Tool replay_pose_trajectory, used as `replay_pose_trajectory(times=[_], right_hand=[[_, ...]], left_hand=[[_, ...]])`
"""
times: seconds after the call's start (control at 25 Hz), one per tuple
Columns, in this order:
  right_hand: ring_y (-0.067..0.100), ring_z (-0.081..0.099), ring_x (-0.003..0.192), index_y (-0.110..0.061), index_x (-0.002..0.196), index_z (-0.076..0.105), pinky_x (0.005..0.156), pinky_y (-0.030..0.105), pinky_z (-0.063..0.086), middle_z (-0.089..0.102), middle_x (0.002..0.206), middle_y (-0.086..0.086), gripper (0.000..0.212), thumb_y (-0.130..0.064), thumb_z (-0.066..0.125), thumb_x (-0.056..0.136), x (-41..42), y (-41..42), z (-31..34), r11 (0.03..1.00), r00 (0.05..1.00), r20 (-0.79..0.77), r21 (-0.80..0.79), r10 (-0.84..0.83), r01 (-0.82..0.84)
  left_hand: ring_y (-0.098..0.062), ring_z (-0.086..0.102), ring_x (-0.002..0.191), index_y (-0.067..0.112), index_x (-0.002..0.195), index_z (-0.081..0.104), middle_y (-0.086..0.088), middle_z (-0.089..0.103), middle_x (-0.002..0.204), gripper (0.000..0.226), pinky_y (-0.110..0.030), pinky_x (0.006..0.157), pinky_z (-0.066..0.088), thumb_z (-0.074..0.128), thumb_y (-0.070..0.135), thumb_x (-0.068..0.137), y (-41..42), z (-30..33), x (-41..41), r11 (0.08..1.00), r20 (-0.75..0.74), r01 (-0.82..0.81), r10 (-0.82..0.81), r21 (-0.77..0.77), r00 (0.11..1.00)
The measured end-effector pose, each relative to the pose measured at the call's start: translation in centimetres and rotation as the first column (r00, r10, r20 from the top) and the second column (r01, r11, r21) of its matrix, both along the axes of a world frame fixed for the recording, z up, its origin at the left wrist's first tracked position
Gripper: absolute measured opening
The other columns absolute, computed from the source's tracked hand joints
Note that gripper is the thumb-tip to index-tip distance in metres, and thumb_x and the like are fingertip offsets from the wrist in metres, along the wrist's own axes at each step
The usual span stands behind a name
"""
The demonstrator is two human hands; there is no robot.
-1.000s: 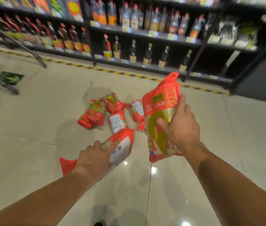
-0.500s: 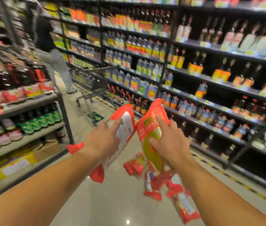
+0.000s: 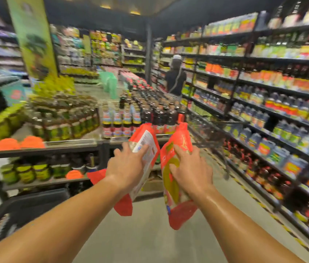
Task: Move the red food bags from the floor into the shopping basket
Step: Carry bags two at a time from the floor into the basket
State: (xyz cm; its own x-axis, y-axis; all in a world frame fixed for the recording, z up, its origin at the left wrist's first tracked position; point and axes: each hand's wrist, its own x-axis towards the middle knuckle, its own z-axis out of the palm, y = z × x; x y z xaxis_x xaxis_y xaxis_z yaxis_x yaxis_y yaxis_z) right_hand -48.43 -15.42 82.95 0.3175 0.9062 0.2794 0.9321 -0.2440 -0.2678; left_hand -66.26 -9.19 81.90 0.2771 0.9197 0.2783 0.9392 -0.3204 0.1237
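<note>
The left hand (image 3: 126,167) is gripping a red food bag (image 3: 146,149), its fingers (image 3: 142,149) clamped across the white printed back panel, the bag's red bottom corners hanging below the wrist. The right hand (image 3: 189,170) is clutching a second red bag (image 3: 176,188) with a yellow-green front patch, fingers wrapped over it. Both bags are hanging in mid-air, nearly touching, above the aisle floor (image 3: 149,240). A dark shopping basket (image 3: 22,209) is sitting low at the left.

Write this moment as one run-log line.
left hand: holds red bag | right hand: holds red bag | basket: lower left
</note>
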Motion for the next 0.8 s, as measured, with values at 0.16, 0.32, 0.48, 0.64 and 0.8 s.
replay_pose_trajectory(times=[0.16,0.32,0.48,0.64,0.8], right_hand=[[0.04,0.056,0.113,-0.048,0.146,0.035,0.087,0.047,0.048,0.045,0.125,0.01,0.065,-0.05,0.059,0.085,-13.9,5.0,-0.7,0.99,0.989,-0.049,-0.033,0.138,-0.14],[0.038,0.056,0.113,-0.048,0.147,0.034,0.085,0.046,0.048,0.045,0.128,0.01,0.064,-0.049,0.058,0.088,-26.1,9.5,-2.6,0.957,0.96,-0.05,-0.083,0.275,-0.278],[0.035,0.055,0.115,-0.048,0.148,0.032,0.085,0.045,0.049,0.044,0.131,0.008,0.062,-0.05,0.057,0.091,-35.3,14.6,-5.2,0.921,0.929,-0.036,-0.12,0.369,-0.371],[0.035,0.056,0.114,-0.048,0.146,0.035,0.084,0.045,0.05,0.044,0.129,0.007,0.063,-0.052,0.062,0.089,-42.2,21.8,-8.1,0.87,0.887,-0.049,-0.176,0.459,-0.46],[0.036,0.057,0.114,-0.048,0.145,0.038,0.083,0.046,0.051,0.045,0.125,0.007,0.065,-0.052,0.067,0.087,-47.9,29.6,-11.3,0.818,0.846,-0.084,-0.225,0.526,-0.53]], left_hand=[[-0.041,0.045,0.108,0.049,0.15,0.017,-0.016,0.034,0.133,0.055,-0.047,0.08,0.047,0.04,0.038,0.102,2.5,-1.0,-14.4,0.987,0.006,-0.158,0.159,-0.025,0.987],[-0.038,0.046,0.109,0.048,0.149,0.021,-0.014,0.035,0.131,0.054,-0.044,0.079,0.047,0.043,0.042,0.1,4.6,-3.4,-26.8,0.953,0.031,-0.292,0.295,-0.075,0.955],[-0.039,0.046,0.112,0.047,0.149,0.019,-0.015,0.034,0.137,0.054,-0.047,0.083,0.048,0.042,0.043,0.1,7.5,-6.6,-35.5,0.913,0.064,-0.388,0.397,-0.125,0.915],[-0.04,0.045,0.112,0.046,0.15,0.017,-0.017,0.032,0.136,0.054,-0.049,0.083,0.05,0.04,0.039,0.101,12.3,-10.2,-41.7,0.862,0.059,-0.468,0.487,-0.194,0.871],[-0.039,0.045,0.113,0.044,0.149,0.017,-0.018,0.033,0.136,0.055,-0.048,0.086,0.053,0.041,0.038,0.101,18.1,-13.6,-46.9,0.795,0.034,-0.54,0.569,-0.276,0.821]])
